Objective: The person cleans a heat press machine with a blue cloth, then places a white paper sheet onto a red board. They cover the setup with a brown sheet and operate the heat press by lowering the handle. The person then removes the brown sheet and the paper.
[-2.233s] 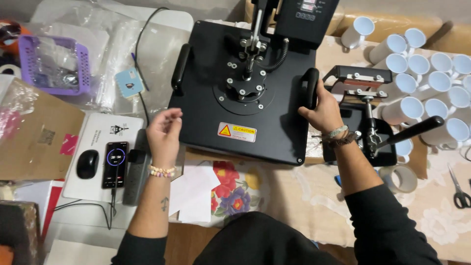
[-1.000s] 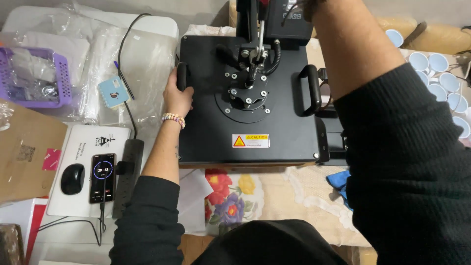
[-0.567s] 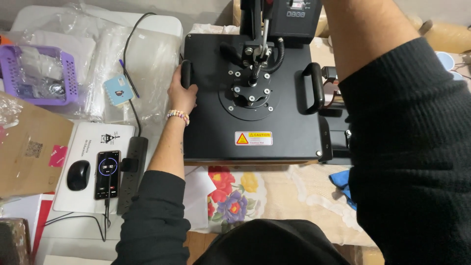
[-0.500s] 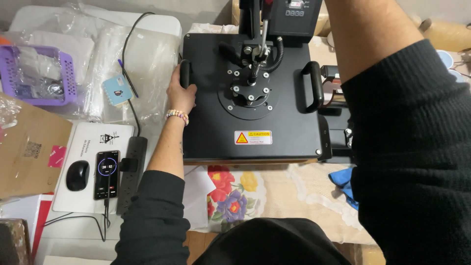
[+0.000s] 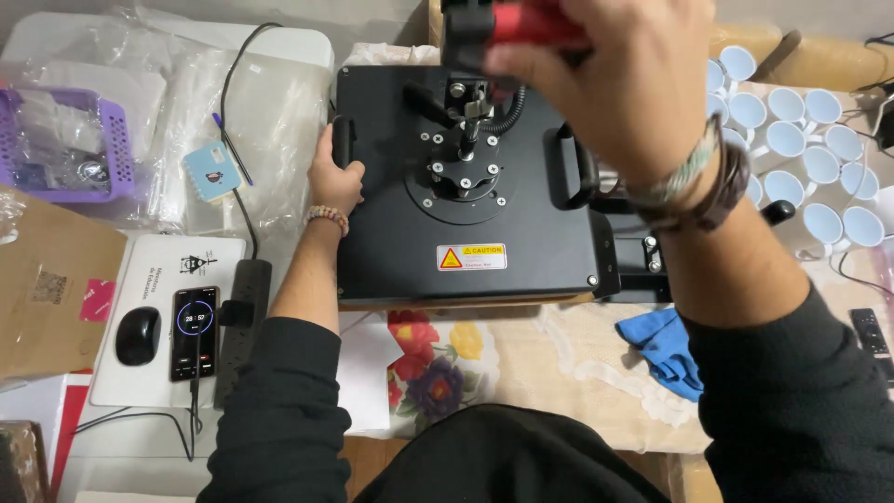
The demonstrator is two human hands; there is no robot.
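A black heat press (image 5: 466,224) with a flat square top plate stands on the table in front of me. My left hand (image 5: 333,177) grips the side handle (image 5: 341,140) on the press's left edge. My right hand (image 5: 624,70) is raised close to the camera and closed around the red-gripped lever handle (image 5: 521,20) at the top of the press. A second black side handle (image 5: 570,172) on the right edge is free. A yellow warning label (image 5: 472,256) sits near the plate's front edge.
Several white mugs (image 5: 792,149) crowd the right side. A blue cloth (image 5: 666,345) lies right of the press. On the left lie a phone (image 5: 195,331), a black mouse (image 5: 138,335), a power strip (image 5: 244,317), a purple basket (image 5: 56,140) and clear plastic bags (image 5: 251,112). A floral tablecloth (image 5: 438,373) covers the front.
My right hand left the press's right side handle, reached up past the camera and now holds the red lever handle. My left hand moved onto the left side handle and stays there.
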